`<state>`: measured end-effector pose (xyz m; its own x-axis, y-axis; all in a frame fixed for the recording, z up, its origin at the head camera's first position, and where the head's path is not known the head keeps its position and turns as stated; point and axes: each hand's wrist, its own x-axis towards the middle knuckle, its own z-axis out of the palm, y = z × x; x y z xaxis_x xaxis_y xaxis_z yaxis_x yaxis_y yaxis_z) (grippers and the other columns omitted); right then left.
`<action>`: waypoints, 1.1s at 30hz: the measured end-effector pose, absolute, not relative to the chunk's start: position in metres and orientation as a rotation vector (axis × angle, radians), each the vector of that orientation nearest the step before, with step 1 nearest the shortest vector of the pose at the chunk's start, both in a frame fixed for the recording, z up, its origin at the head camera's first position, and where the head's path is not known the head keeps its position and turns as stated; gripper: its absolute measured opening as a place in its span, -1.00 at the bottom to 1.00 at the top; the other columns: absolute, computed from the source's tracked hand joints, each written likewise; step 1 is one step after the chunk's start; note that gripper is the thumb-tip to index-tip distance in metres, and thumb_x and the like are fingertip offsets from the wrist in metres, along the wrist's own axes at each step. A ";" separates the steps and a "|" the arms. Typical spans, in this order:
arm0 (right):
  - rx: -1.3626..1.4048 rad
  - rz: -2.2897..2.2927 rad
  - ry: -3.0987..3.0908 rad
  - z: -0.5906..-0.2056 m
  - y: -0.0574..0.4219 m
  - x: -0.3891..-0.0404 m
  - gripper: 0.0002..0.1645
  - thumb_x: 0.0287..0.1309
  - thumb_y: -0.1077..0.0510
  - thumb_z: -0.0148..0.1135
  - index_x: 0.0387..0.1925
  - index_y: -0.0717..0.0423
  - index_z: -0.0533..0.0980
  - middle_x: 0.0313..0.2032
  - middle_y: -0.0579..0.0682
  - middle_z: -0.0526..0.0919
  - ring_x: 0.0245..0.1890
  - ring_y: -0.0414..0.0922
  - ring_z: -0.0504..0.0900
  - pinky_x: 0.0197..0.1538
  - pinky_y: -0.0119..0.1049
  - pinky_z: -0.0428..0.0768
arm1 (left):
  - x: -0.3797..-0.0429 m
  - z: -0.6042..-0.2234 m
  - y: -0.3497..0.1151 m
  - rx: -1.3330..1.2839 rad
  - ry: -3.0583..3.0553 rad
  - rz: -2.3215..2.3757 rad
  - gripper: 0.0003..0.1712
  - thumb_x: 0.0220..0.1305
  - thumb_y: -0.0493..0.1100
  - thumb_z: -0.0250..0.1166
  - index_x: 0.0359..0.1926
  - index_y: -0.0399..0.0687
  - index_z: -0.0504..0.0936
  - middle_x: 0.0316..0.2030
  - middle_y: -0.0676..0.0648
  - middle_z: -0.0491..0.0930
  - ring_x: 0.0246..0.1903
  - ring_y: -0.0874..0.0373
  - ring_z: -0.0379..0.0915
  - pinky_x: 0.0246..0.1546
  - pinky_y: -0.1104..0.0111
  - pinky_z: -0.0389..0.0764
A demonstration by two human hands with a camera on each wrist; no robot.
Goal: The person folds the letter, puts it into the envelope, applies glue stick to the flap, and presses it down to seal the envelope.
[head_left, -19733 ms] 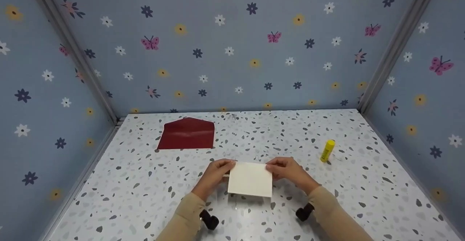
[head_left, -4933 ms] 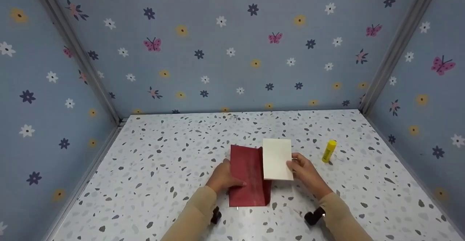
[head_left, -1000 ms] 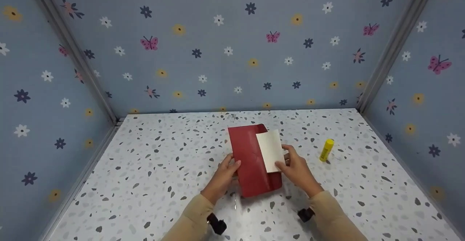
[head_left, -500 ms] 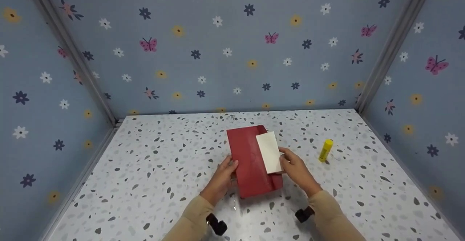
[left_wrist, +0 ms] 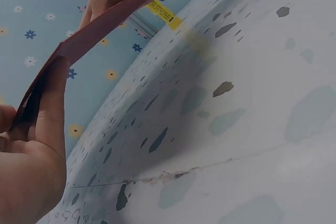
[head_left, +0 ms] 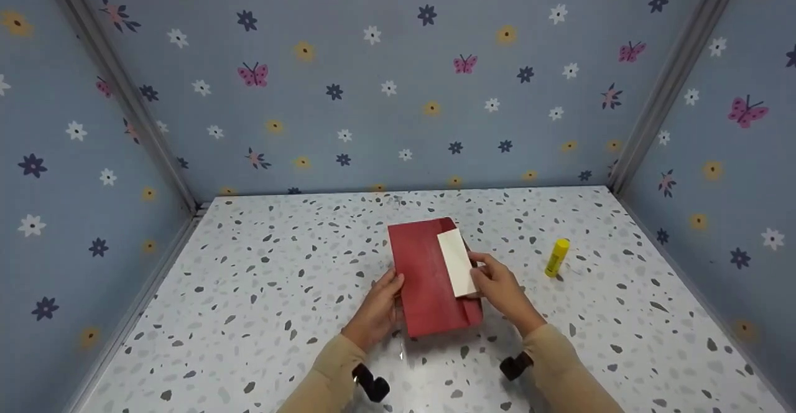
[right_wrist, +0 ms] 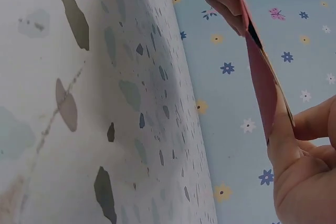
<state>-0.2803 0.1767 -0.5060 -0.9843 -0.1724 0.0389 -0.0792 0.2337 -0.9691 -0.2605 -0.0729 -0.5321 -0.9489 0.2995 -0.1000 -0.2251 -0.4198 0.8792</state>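
Observation:
My left hand (head_left: 378, 307) grips the left edge of a dark red envelope (head_left: 423, 276), thumb on its face and fingers behind. The envelope is tilted, its flap side facing right. A cream card (head_left: 457, 264) sits partly inside that right-hand opening; only a narrow strip shows, the remainder hidden by the red paper. The card's outer edge is pinched by my right hand (head_left: 502, 285). Seen edge-on in the left wrist view, the envelope (left_wrist: 89, 35) is held up above the table. In the right wrist view, fingers reach under the flap, near the card's thin edge (right_wrist: 278, 82).
A yellow glue stick (head_left: 557, 257) stands on the speckled white table (head_left: 261, 288) to the right of both hands. Blue flowered panels (head_left: 398, 77) close off the back and the sides. Black wrist cameras (head_left: 371, 383) hang below the sleeves.
Earlier the card was held alone, the envelope lying at the back left. Since then both were brought together, and over the last second the card has slid left, deeper into the envelope.

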 end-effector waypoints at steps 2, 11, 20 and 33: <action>-0.224 -1.881 2.389 -0.506 0.175 -0.281 -0.52 0.50 0.25 0.02 0.36 0.25 0.36 -0.07 0.25 0.61 -0.18 -0.01 0.66 -0.19 -0.18 0.71 | -0.261 -0.532 -0.072 0.092 1.456 2.421 -0.38 0.64 -0.10 -0.15 0.57 -0.19 -0.01 0.07 -0.14 0.54 -0.05 0.13 0.57 0.01 0.27 0.59; -0.123 -1.961 2.269 -0.508 0.165 -0.283 -0.50 0.50 0.28 0.01 0.39 0.25 0.33 -0.03 0.25 0.56 -0.10 0.00 0.65 -0.12 -0.16 0.71 | -0.259 -0.531 -0.069 0.011 1.429 2.435 -0.34 0.65 0.01 -0.21 0.61 -0.04 -0.13 0.35 -0.21 0.34 0.21 0.05 0.42 0.20 0.20 0.47; -0.196 -1.956 2.253 -0.510 0.160 -0.282 -0.47 0.49 0.26 0.04 0.40 0.31 0.30 0.03 0.27 0.59 -0.08 0.00 0.66 -0.13 -0.18 0.71 | -0.256 -0.529 -0.058 -0.126 1.625 2.380 -0.22 0.59 0.25 -0.26 0.62 0.05 -0.24 0.18 -0.21 0.37 -0.02 0.03 0.45 0.00 0.22 0.53; -0.306 -1.656 2.618 -0.507 0.162 -0.279 -0.50 0.40 0.19 0.19 0.32 0.19 0.46 -0.22 0.05 0.63 -0.33 -0.11 0.62 -0.36 -0.23 0.68 | -0.257 -0.531 -0.054 -0.085 1.564 2.425 -0.28 0.60 0.21 -0.26 0.61 0.11 -0.14 0.10 -0.18 0.45 -0.05 0.05 0.50 -0.08 0.21 0.59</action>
